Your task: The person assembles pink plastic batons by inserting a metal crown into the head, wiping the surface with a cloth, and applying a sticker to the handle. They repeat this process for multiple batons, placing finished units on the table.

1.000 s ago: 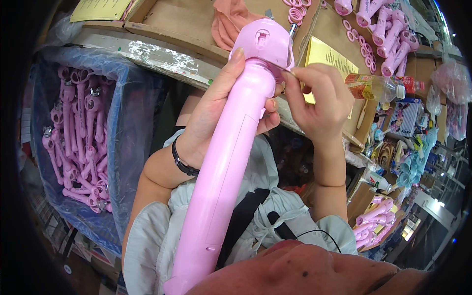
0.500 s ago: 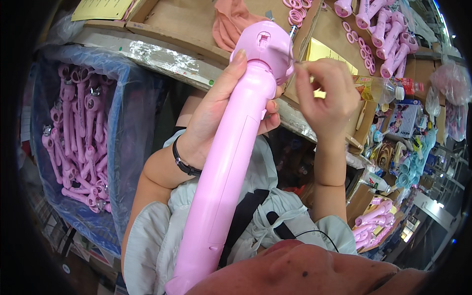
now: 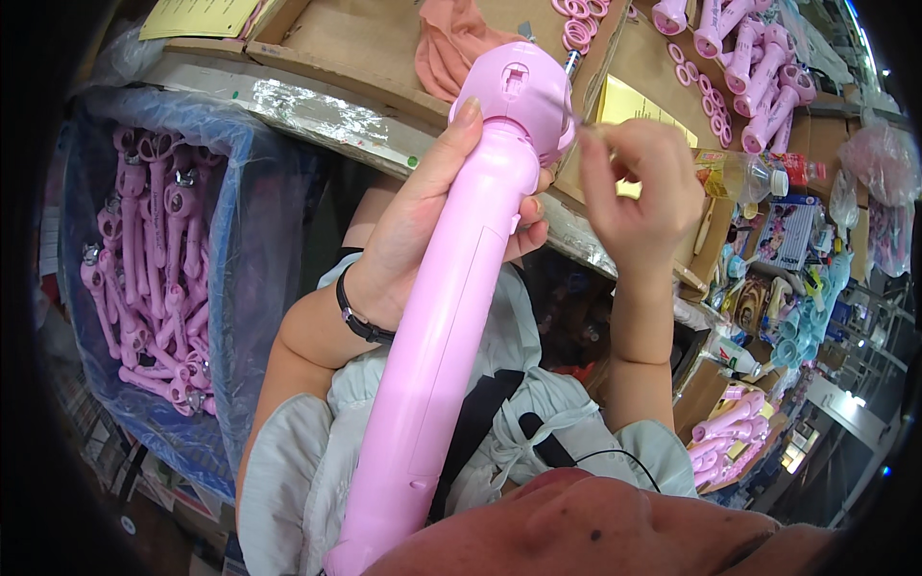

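My left hand is wrapped round the neck of a long pink plastic wand. The thumb lies along the base of its rounded head, and fingertips show on the far side. The wand slants from the head at the upper middle down toward my chest. A small opening shows in the head. Beside the head, my right hand is closed in a pinch. A thin dark streak, smeared by motion, runs from its fingertips to the head's side; what they hold cannot be made out.
On the left, a blue crate lined with clear plastic holds many pink wands. A cardboard tray on the bench contains an orange cloth and pink rings. Further right are more pink pieces and a plastic bottle.
My right hand has shifted very slightly away from the wand's head, still pinched. The left hand and the wand stay practically in place.
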### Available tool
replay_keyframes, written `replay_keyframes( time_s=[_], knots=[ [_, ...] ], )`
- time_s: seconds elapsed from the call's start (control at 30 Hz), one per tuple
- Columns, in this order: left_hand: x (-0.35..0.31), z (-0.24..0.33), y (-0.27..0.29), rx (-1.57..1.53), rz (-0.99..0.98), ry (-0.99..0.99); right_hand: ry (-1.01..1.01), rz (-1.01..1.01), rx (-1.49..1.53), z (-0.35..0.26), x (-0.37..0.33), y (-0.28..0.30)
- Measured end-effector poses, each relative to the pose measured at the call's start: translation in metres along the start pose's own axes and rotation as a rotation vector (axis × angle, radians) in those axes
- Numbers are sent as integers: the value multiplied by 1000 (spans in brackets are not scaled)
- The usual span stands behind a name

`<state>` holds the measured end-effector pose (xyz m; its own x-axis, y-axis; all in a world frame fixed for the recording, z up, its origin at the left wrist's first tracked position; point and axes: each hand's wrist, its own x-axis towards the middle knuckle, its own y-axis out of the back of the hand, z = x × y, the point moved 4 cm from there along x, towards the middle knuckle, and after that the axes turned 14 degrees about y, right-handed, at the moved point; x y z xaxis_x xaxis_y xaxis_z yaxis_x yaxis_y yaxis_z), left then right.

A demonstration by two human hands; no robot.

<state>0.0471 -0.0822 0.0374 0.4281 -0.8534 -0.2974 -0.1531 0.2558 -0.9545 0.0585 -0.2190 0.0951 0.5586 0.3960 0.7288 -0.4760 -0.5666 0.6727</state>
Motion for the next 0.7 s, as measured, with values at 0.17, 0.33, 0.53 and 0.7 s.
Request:
replay_keyframes(
  time_s=[0.17, 0.33, 0.53, 0.7],
  knots=[
    [-1, 0, 1, 20, 19, 9, -46, 22, -60, 4, -2, 1],
    [-2, 1, 2, 20, 42, 11, -25, -25, 55, 0, -4, -2],
    [-1, -1, 3, -37, 108, -13, -81, 23, 43, 2, -6, 3],
    [-1, 1, 2, 11, 27, 8, -66, 51, 41, 0, -7, 4]
  ],
)
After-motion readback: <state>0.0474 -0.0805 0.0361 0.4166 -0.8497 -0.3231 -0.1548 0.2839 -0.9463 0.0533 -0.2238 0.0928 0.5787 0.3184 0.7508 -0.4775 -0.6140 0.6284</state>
